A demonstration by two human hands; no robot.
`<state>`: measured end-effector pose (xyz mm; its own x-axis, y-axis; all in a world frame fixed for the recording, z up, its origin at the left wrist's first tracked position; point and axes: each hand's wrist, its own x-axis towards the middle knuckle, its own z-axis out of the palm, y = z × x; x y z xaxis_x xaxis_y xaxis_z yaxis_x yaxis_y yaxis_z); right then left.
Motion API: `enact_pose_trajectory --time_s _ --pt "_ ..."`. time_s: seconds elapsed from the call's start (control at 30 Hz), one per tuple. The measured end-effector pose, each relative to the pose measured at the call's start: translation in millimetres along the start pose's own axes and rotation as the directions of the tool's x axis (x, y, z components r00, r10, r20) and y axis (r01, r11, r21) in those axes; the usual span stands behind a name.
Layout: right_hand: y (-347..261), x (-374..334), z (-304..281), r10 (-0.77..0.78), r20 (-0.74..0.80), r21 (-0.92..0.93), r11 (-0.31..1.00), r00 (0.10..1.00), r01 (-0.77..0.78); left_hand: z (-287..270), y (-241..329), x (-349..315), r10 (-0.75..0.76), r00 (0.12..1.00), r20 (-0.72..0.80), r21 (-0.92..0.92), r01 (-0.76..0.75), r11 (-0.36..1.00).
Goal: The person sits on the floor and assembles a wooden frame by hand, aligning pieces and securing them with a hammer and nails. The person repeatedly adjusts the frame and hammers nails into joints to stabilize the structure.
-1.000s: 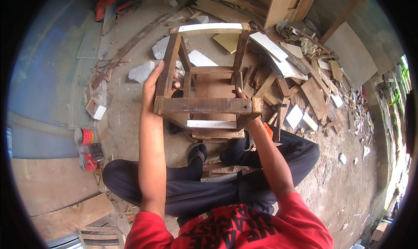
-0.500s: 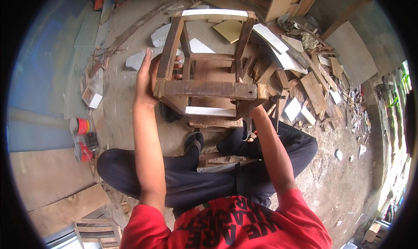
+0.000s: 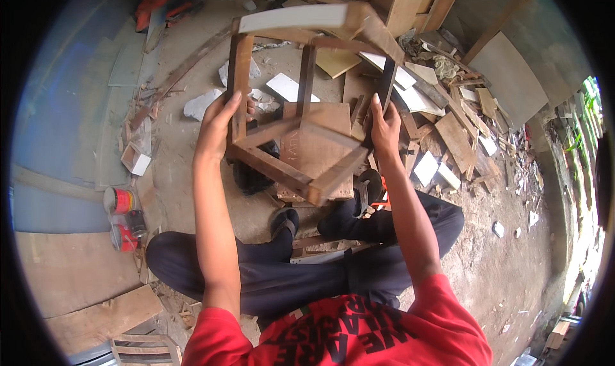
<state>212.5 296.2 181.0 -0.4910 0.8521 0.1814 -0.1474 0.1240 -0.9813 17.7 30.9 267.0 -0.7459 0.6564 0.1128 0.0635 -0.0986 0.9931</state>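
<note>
Both hands [image 3: 214, 128] [image 3: 385, 129] grip a blurred wooden frame [image 3: 305, 78], which partly hides the left fingers [image 3: 250, 108]

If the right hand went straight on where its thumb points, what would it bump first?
The right hand would probably bump the upper right rail of the wooden frame it holds; blur makes depth unclear.

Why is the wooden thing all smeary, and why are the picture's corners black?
In the head view, the wooden frame looks motion-blurred, mostly around its lower corner, while the left hand and right hand look sharper; also in the head view, the round fisheye image leaves black corners, and glare bleaches the strip at far right.
</note>
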Motion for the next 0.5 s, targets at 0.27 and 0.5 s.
enact_pose_trajectory --time_s 0.27,0.5 --pt "74.6 29.8 -10.1 -0.185 0.196 -0.334 0.910 0.963 0.244 21.0 -157.2 3.8 0.092 0.944 -0.317 -0.034 -0.108 0.994" --pt "142.8 48.7 -36.0 -0.048 0.299 -0.399 0.901 0.953 0.171 21.6 -206.8 -29.5 0.100 0.966 -0.239 -0.025 -0.109 0.994"
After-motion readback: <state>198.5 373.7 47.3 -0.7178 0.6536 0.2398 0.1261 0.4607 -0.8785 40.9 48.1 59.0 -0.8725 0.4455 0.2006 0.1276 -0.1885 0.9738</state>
